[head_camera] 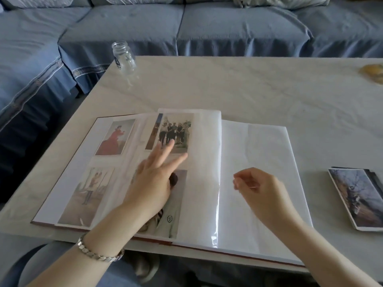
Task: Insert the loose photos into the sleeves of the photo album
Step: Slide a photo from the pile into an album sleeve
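The photo album lies open on the table in front of me. Its left pages carry several sleeved photos, among them a person in a red dress and a group shot. My left hand lies flat with straight fingers on the raised left page, fingertips at the lower edge of the group shot. Over the blank right page my right hand hovers with loosely curled fingers, and I cannot tell whether anything is pinched in it. A stack of loose photos sits to the right of the album.
The pale marble table holds a clear glass jar at its far left corner and a yellowish object at the far right edge. A blue-covered sofa runs behind and to the left.
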The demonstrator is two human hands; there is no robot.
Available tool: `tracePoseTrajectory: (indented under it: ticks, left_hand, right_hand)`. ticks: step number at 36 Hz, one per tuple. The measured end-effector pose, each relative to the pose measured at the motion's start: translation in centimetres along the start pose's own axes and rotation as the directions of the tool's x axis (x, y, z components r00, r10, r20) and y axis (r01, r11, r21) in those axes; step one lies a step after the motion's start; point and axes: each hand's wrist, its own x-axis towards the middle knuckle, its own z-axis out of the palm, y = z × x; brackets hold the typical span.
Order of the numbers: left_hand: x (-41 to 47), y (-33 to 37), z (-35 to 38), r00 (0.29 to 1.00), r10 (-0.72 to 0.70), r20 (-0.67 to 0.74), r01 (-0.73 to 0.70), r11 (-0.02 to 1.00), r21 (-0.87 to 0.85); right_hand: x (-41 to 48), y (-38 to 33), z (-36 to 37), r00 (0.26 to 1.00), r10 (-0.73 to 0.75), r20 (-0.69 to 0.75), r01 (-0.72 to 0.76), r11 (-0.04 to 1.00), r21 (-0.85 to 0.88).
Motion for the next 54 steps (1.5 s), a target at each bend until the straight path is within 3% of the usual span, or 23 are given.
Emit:
tracePoseTrajectory:
  ticks: [3,8,11,15,19,21,24,27,28,32,35,39,43,48,52,54]
  left_hand:
    - [1.0,1.4,-0.4,0.993,0.048,0.105,-0.056,0.996,0.070]
    - [3.1,4.9,-1.1,0.999,0.023,-0.047,-0.023,1.000,0.008]
    - [4.7,7.6,-1.0,0.995,0.057,-0.087,-0.066,0.993,-0.100]
    - [6.0,11.5,-0.4,0.995,0.098,0.005,-0.093,0.958,-0.271]
    - [6.6,14.0,0.7,0.987,0.126,0.100,-0.073,0.905,-0.419]
    - [6.9,14.6,1.4,0.984,0.138,0.115,-0.070,0.882,-0.466]
    - [7.0,15.5,2.3,0.982,0.136,0.132,-0.044,0.839,-0.542]
    - [6.9,16.5,2.9,0.979,0.086,0.186,0.056,0.763,-0.644]
    - [6.9,17.0,3.0,0.971,0.055,0.232,0.127,0.703,-0.700]
    - [6.5,18.7,2.7,0.845,0.057,0.531,0.477,0.367,-0.799]
    - [6.3,19.2,2.8,0.786,0.147,0.601,0.550,0.280,-0.787]
    - [5.7,19.3,3.3,0.858,0.155,0.490,0.440,0.273,-0.856]
    - [6.4,18.0,3.9,0.924,-0.129,0.360,0.382,0.339,-0.860]
    - [9.2,15.1,3.8,0.951,-0.306,-0.039,0.219,0.759,-0.613]
    - [10.7,13.7,2.6,0.925,-0.364,-0.112,0.265,0.826,-0.498]
    - [11.0,13.2,2.5,0.924,-0.353,-0.149,0.256,0.857,-0.447]
  right_hand:
    - [-0.2,1.6,-2.4,1.000,-0.006,-0.030,0.004,0.996,-0.091]
    - [-0.4,4.6,-7.0,0.986,-0.009,-0.166,-0.049,0.939,-0.342]
    - [-0.5,6.5,-10.0,0.962,0.111,-0.249,-0.221,0.850,-0.478]
    - [-0.7,9.4,-12.8,0.914,0.243,-0.326,-0.403,0.645,-0.649]
    - [-1.2,10.3,-13.8,0.897,0.310,-0.314,-0.438,0.538,-0.720]
    - [-1.5,10.2,-13.8,0.920,0.261,-0.293,-0.390,0.526,-0.756]
    - [-1.9,10.0,-13.9,0.927,0.200,-0.317,-0.372,0.588,-0.718]
    - [-2.2,9.5,-14.1,0.921,0.097,-0.378,-0.360,0.583,-0.728]
    - [-2.1,9.3,-14.1,0.920,0.007,-0.393,-0.333,0.546,-0.769]
    - [-1.6,8.8,-12.6,0.790,-0.395,-0.468,-0.127,0.642,-0.756]
    - [-1.4,7.3,-10.8,0.770,-0.519,-0.372,0.075,0.652,-0.755]
    - [-1.1,6.2,-8.2,0.803,-0.566,-0.188,0.283,0.640,-0.715]
    - [-0.5,6.2,-6.9,0.850,-0.520,-0.082,0.359,0.686,-0.633]
    - [0.0,7.8,-6.0,0.962,-0.236,-0.135,0.118,0.811,-0.573]
    - [0.5,9.2,-5.1,0.992,-0.071,-0.105,0.008,0.860,-0.510]
    - [0.3,9.8,-4.2,0.986,-0.087,-0.142,0.000,0.851,-0.525]
